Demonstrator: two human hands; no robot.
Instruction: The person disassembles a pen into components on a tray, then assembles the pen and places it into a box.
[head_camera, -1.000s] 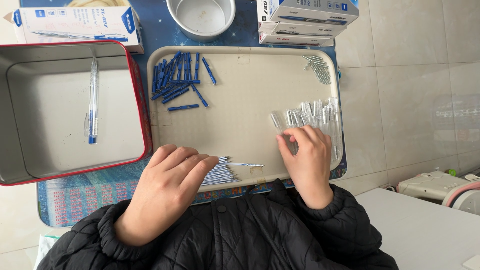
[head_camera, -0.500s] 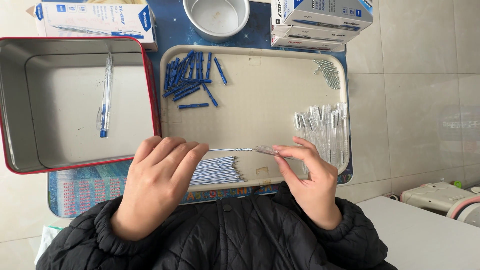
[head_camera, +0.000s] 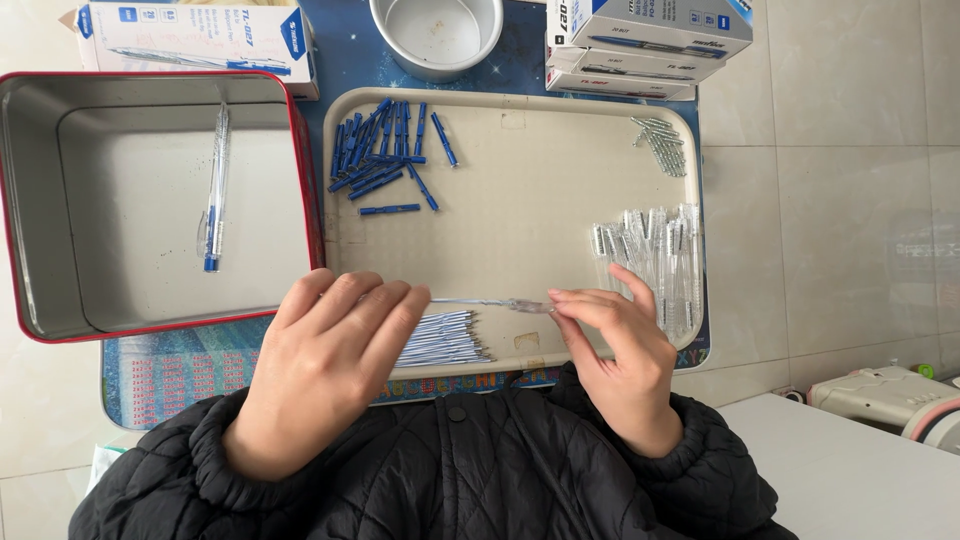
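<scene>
Here the left hand (head_camera: 335, 350) and right hand (head_camera: 615, 335) pinch one thin pen refill (head_camera: 490, 303) between them, palms down above the tray (head_camera: 520, 220)

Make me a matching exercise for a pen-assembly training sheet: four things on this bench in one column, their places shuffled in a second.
Things:
1. blue pen caps
2. clear pen barrels
3. finished pen
4. pen refills

Places:
A. in the red-rimmed metal tin
B. beige tray, near edge, by the left hand
C. beige tray, far left corner
D. beige tray, right side, past the right hand

Pairs: 1-C, 2-D, 3-A, 4-B
</scene>
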